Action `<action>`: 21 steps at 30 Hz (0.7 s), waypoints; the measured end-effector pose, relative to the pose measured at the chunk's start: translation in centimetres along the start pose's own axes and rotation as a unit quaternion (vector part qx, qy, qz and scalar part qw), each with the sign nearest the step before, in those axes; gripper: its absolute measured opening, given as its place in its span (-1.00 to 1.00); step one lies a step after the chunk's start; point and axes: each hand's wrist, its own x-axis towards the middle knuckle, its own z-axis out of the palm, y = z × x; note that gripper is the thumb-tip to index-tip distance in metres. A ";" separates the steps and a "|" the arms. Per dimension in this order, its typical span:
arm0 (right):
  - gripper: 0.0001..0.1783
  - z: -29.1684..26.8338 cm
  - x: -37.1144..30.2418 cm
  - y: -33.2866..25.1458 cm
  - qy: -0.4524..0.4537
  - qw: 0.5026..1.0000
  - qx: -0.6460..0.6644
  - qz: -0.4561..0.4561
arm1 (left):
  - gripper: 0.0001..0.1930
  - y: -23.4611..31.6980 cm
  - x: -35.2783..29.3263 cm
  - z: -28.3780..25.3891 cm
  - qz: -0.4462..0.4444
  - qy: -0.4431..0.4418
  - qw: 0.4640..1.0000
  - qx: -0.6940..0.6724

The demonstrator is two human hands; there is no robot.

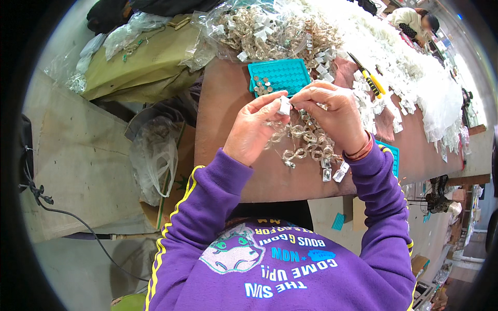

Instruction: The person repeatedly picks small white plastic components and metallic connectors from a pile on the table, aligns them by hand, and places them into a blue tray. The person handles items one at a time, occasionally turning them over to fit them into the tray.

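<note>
Between the thumb and fingers of my left hand (254,127) is a small white plastic case (284,106). My right hand (334,111) meets it from the right, its thumb and forefinger pinched at the case's side. Whatever those fingertips hold is too small to make out. Below the hands lie coiled clear wire bundles (311,142), some joined to small white cases (340,172). Just beyond, a teal tray (290,70) with moulded pockets carries several round silvery discs (262,85) at its left end.
Yellow-handled pliers (376,85) rest right of the tray. Heaps of white cases (410,62) cover the table's right side, and bagged wire bundles (275,33) its far side. A second teal tray (389,155) sits by my right forearm. Another person (412,23) sits at the far right.
</note>
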 end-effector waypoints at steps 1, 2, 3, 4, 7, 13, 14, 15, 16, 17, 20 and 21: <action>-0.87 0.1 0.1 -0.2 0.002 1.000 -0.012 -0.012 | -0.72 0.0 0.0 0.1 -0.003 0.003 1.000 0.000; -0.86 0.2 0.2 -0.3 0.003 0.999 -0.025 -0.023 | -0.72 -0.1 0.0 0.1 0.000 -0.005 1.000 -0.007; -0.84 0.3 0.3 -0.5 0.004 1.000 -0.026 -0.018 | -0.72 -0.1 0.0 0.2 -0.005 0.009 1.000 0.000; -0.81 0.4 0.3 -0.6 0.006 1.000 -0.028 -0.012 | -0.72 -0.1 0.0 0.3 -0.004 0.011 1.000 -0.001; -0.71 0.3 0.4 -0.9 -0.004 0.998 -0.044 -0.035 | -0.73 -0.2 0.0 0.4 -0.003 0.011 1.000 0.007; -0.58 -0.4 0.7 -1.1 -0.072 0.987 -0.102 -0.098 | -0.76 -0.1 -0.1 0.4 0.001 0.003 0.999 0.035; -0.56 -0.4 0.8 -1.1 -0.079 0.986 -0.105 -0.105 | -0.76 -0.1 -0.1 0.4 0.003 0.003 0.999 0.040; -0.56 -0.4 0.8 -1.0 -0.090 0.985 -0.107 -0.104 | -0.76 -0.1 -0.1 0.4 0.000 0.002 0.999 0.047; -0.56 -0.5 0.9 -1.0 -0.101 0.983 -0.110 -0.103 | -0.76 -0.1 -0.1 0.4 -0.002 0.001 0.999 0.053; -0.56 -0.5 0.9 -0.9 -0.112 0.982 -0.113 -0.102 | -0.76 -0.1 -0.1 0.4 -0.005 0.004 0.998 0.062; -0.53 -0.4 0.7 -0.8 -0.142 0.979 -0.114 -0.088 | -0.75 -0.2 -0.1 0.5 0.012 0.002 0.993 0.115; -0.53 -0.3 0.6 -0.7 -0.137 0.978 -0.123 -0.097 | -0.75 -0.3 -0.1 0.6 0.016 0.004 0.991 0.132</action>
